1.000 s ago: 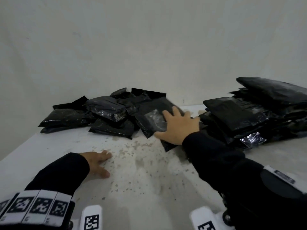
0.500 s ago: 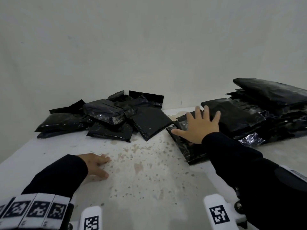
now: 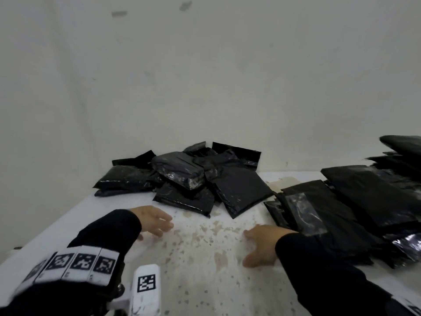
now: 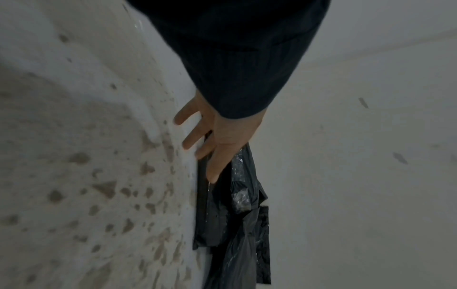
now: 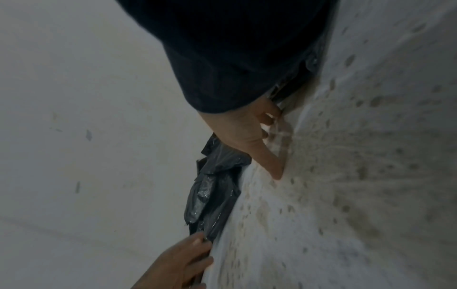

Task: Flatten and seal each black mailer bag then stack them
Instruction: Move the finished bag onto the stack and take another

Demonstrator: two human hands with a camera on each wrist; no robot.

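Both hands empty: left hand [image 3: 152, 221] lies with fingers loosely spread on the speckled table [image 3: 205, 265], just short of the loose heap of unprocessed black mailer bags [image 3: 189, 179] toward the far edge; right hand [image 3: 262, 244] rests on the bare middle, fingers relaxed, holding nothing; the stack of finished bags [image 3: 355, 206] occupies the right side. Judged step: fetching the next bag. Recommended: take the nearest bag from the heap's front, draw it to the bare middle, press air toward the mouth before closing the flap; flap positions are unclear in this blur.
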